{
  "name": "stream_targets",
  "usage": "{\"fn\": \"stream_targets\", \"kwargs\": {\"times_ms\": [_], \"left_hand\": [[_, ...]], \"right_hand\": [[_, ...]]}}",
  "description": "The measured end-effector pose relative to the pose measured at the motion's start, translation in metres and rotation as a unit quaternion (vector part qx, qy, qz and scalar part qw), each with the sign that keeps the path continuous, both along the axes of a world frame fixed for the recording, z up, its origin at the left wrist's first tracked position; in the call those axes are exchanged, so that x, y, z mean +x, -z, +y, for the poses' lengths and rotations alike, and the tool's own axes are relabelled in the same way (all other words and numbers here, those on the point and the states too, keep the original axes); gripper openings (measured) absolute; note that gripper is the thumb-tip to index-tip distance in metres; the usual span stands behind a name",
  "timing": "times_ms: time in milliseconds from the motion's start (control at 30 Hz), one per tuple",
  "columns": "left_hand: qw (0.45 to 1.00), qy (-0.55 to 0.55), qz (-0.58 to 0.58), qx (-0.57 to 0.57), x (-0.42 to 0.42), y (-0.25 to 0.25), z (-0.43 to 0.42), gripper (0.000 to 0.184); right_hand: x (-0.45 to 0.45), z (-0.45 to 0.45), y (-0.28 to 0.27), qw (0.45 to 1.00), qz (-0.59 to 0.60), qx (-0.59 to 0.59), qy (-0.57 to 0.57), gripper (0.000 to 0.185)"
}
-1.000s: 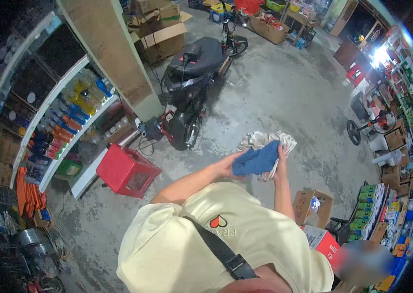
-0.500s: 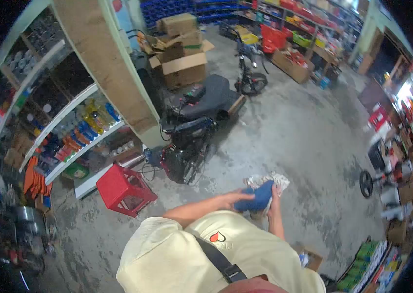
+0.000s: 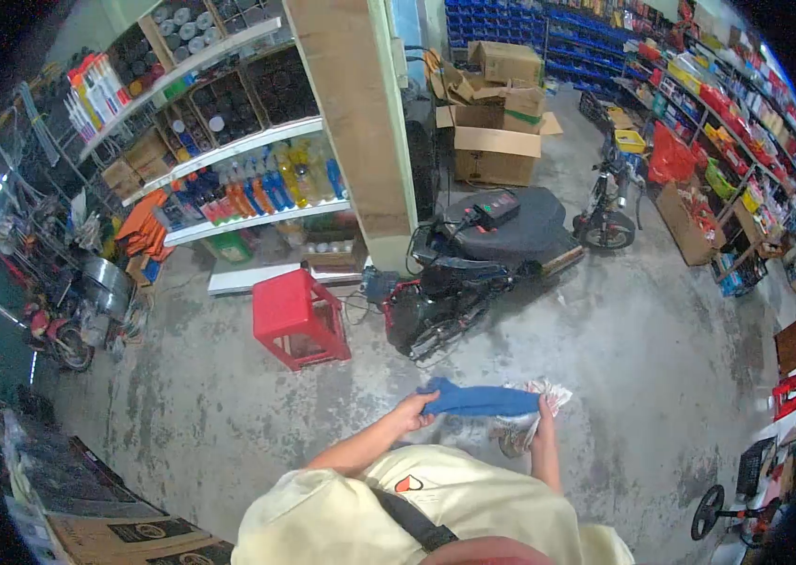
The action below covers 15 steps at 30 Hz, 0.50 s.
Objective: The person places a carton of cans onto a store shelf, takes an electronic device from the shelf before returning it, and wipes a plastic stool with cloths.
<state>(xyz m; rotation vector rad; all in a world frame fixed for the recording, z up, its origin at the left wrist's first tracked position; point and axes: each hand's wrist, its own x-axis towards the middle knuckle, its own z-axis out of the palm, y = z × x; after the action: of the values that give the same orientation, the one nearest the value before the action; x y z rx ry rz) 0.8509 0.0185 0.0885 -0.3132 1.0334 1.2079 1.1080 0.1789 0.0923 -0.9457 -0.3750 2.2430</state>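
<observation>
A blue cloth (image 3: pixel 487 401) is stretched sideways in front of my body, between my two hands. My left hand (image 3: pixel 414 411) is closed on its left end, where a bunched bit sticks out past the fingers. On the other side, my right hand (image 3: pixel 545 426) pinches the right end. That same hand also has a crumpled whitish, patterned piece (image 3: pixel 553 395), partly behind the blue cloth and hanging below it. Whether that piece is fabric or paper I cannot tell.
A red plastic stool (image 3: pixel 296 318) stands on the concrete floor ahead to the left. Beyond it is a dark motorbike (image 3: pixel 473 273) beside a pillar (image 3: pixel 351 122). Shelves of bottles (image 3: pixel 266 188) line the left, and cardboard boxes (image 3: pixel 497 151) are stacked behind the motorbike.
My hands have moved apart, and the bunched blue cloth is now drawn out lengthwise between them. The view has turned to the left, showing more of the shelves.
</observation>
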Motion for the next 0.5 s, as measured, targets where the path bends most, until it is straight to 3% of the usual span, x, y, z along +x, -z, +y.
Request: {"fn": "stream_targets", "kwargs": {"times_ms": [100,133,167,200,233,267,300,333,367,400,467,500], "left_hand": [[0.990,-0.131,0.057,-0.005,-0.030,-0.007,-0.018,0.023],[0.986,-0.140,0.089,-0.031,-0.042,-0.003,-0.024,0.024],[0.982,-0.138,0.126,-0.024,-0.054,0.005,-0.032,0.025],[0.974,-0.159,0.153,-0.058,-0.061,0.003,-0.037,0.026],[0.969,-0.179,0.155,-0.069,-0.067,0.001,-0.043,0.027],[0.966,-0.199,0.148,-0.072,-0.078,0.021,-0.046,0.026],[0.965,-0.205,0.147,-0.077,-0.077,-0.003,-0.045,0.026],[0.977,-0.191,0.090,-0.038,-0.080,-0.022,-0.043,0.028],[0.984,-0.176,0.032,0.000,-0.087,-0.032,-0.042,0.031],[0.982,-0.126,0.037,0.138,-0.091,-0.030,-0.041,0.054],[0.971,-0.084,-0.001,0.225,-0.096,-0.042,-0.039,0.054],[0.968,-0.075,-0.067,0.229,-0.102,-0.041,-0.037,0.052]], "right_hand": [[-0.051,-0.001,-0.019,0.995,-0.037,0.093,-0.023,0.050],[-0.064,0.014,0.031,0.991,-0.048,0.117,-0.041,0.055],[-0.085,0.009,0.019,0.988,-0.099,0.116,-0.039,0.052],[-0.107,-0.005,-0.038,0.991,-0.044,0.059,-0.115,0.047],[-0.128,0.000,0.005,0.980,-0.065,0.144,-0.125,0.042],[-0.150,-0.009,-0.016,0.981,-0.047,0.122,-0.143,0.041],[-0.166,-0.028,-0.079,0.971,0.001,0.089,-0.223,0.062],[-0.181,-0.039,-0.114,0.956,0.059,0.029,-0.286,0.057],[-0.196,-0.048,-0.126,0.949,0.076,0.040,-0.303,0.055],[-0.207,-0.056,-0.133,0.942,0.094,0.054,-0.318,0.053],[-0.218,-0.074,-0.156,0.932,-0.039,0.225,-0.282,0.055],[-0.227,-0.079,-0.139,0.928,-0.095,0.245,-0.263,0.059]]}}
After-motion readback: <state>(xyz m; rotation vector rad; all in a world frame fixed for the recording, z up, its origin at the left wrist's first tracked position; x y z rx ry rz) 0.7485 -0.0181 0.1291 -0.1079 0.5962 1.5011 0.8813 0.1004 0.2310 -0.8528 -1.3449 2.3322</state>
